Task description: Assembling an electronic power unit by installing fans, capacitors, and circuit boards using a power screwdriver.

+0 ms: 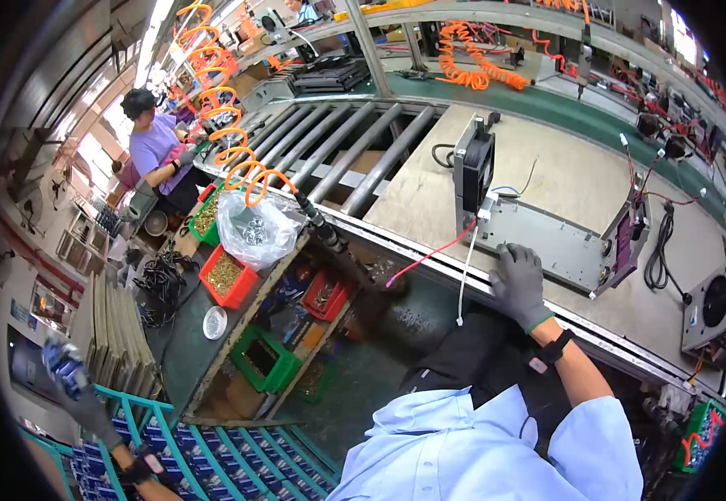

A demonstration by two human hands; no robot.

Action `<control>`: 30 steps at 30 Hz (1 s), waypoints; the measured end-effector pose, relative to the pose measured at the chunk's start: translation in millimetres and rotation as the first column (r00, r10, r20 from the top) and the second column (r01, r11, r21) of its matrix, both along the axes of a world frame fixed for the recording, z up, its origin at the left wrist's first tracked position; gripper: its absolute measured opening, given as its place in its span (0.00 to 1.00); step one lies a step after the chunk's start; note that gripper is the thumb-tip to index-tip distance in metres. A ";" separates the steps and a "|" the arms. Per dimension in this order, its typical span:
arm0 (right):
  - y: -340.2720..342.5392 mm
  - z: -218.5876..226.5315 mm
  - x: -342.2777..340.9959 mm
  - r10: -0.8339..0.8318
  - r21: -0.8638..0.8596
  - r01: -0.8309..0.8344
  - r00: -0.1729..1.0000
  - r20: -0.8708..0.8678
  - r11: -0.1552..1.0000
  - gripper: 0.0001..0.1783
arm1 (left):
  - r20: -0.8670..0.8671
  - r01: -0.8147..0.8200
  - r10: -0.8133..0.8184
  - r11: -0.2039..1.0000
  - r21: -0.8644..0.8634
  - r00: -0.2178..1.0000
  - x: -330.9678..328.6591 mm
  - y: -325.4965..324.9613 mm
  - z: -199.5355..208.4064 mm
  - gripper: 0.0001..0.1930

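Observation:
My left hand (87, 409), in a grey glove, is raised at the far left above a teal divided rack (141, 402). Its fingers are closed around a small blue and white part (64, 367), blurred, whose exact kind I cannot make out. It resembles the blue parts (204, 451) in rows between the rack's dividers. My right hand (517, 284), also gloved, lies with fingers stretched on the near edge of a flat metal chassis (546, 246). A black fan (475, 171) stands upright at the chassis's left end, and a dark purple panel (626, 242) at its right. Pink and white wires hang over the bench edge.
Left of the bench (417, 188) are metal rollers (371, 159) and a hanging orange coiled hose (233, 150) with a driver (321, 221). Below sit a red screw bin (227, 280), clear bag (254, 230) and green bin (264, 359). A co-worker (158, 150) stands farther left. A fan unit (713, 305) is at right.

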State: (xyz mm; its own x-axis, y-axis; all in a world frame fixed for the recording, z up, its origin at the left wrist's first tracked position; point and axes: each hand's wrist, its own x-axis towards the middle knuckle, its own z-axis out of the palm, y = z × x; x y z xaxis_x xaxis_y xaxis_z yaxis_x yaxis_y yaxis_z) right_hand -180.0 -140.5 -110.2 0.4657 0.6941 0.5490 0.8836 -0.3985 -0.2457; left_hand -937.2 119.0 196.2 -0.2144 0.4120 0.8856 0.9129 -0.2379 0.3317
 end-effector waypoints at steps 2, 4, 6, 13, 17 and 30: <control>1.3 17.3 -9.6 0.063 0.106 -0.066 0.998 0.027 0.992 0.29 | -0.091 0.273 -0.278 0.960 -0.069 0.956 72.8 -14.5 -34.0 0.38; 6.1 37.8 -24.3 0.168 0.218 -0.169 0.986 0.023 0.961 0.27 | -0.058 0.582 -0.607 0.781 -0.229 0.792 157.7 -28.2 -73.5 0.39; 18.7 59.0 -40.7 0.273 0.251 -0.261 0.962 -0.014 0.932 0.27 | -0.256 0.547 -0.649 0.751 -0.370 0.717 240.5 -29.8 -98.0 0.34; 121.0 100.3 -52.1 0.403 0.288 -0.366 0.912 -0.080 0.885 0.24 | -0.392 0.831 -0.920 0.222 -0.510 0.006 460.8 25.1 -195.0 0.43; 192.5 82.4 -34.5 0.389 0.084 -0.382 0.918 -0.084 0.920 0.29 | -0.307 0.798 -0.948 0.121 -0.590 -0.083 495.7 44.0 -247.3 0.41; 247.9 32.3 -21.8 0.388 -0.226 -0.375 0.922 0.012 0.899 0.35 | -0.141 0.696 -0.963 0.263 -0.668 0.228 496.8 33.7 -312.9 0.34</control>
